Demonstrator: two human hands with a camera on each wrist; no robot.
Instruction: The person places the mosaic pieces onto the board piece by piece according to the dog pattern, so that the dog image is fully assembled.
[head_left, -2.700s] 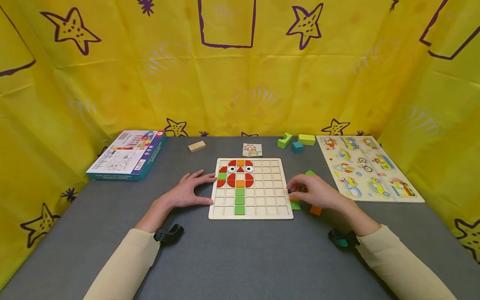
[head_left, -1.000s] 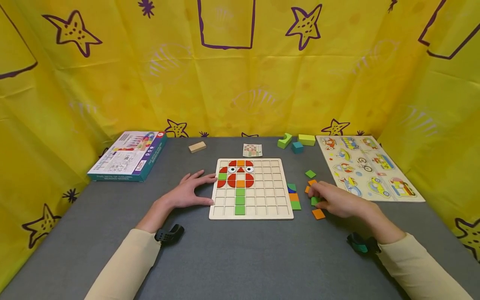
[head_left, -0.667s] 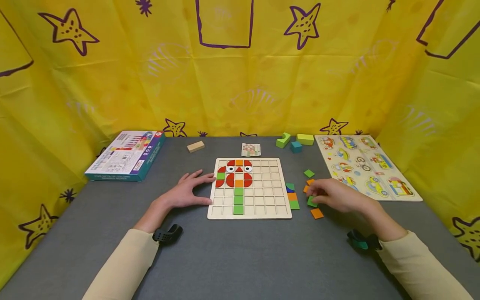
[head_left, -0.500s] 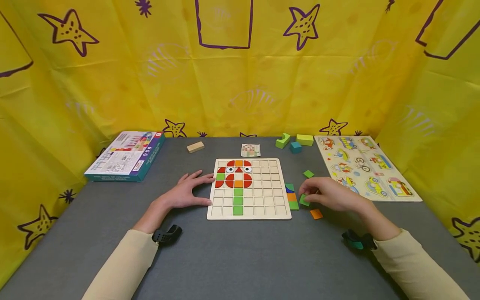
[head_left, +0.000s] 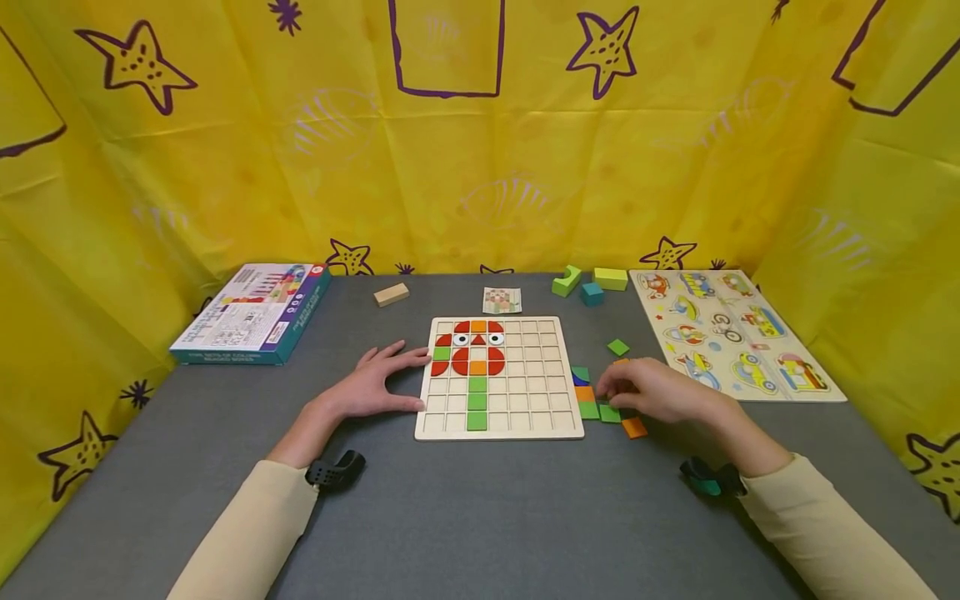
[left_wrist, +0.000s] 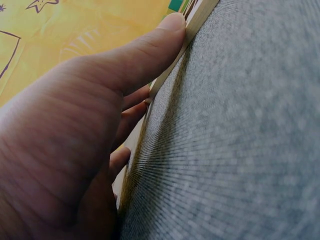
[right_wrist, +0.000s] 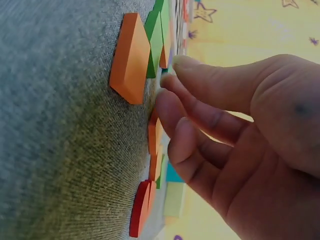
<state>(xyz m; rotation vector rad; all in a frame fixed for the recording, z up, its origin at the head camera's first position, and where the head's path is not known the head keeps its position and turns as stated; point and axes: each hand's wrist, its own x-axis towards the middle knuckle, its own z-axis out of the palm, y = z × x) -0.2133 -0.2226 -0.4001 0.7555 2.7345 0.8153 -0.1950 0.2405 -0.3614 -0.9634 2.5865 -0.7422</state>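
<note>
In the head view my left hand [head_left: 378,383] lies with spread, straight fingers at the left edge of the wooden grid board [head_left: 528,408], thumb and fingertips touching it. Red, orange and green tiles fill part of the board, with a column of green tiles [head_left: 477,401] below the round shapes. My right hand [head_left: 660,392] hovers right of the board, fingers loosely bent. The right wrist view shows a gap between thumb and fingers, nothing held. Just below the fingertips lies a green square tile [head_left: 610,413], beside an orange tile [head_left: 633,427].
Near the board's right edge lie more tiles, including an orange tile [head_left: 585,393]. Another green tile [head_left: 618,347] lies farther back. A picture card [head_left: 502,300], blocks [head_left: 610,279] and a wooden block [head_left: 392,294] stand behind. A box [head_left: 251,312] is left, a puzzle board [head_left: 735,333] right.
My right hand went from the board's right edge to the loose tiles, slid a green square tile left beside the tiles there and let it go. My left hand stayed.
</note>
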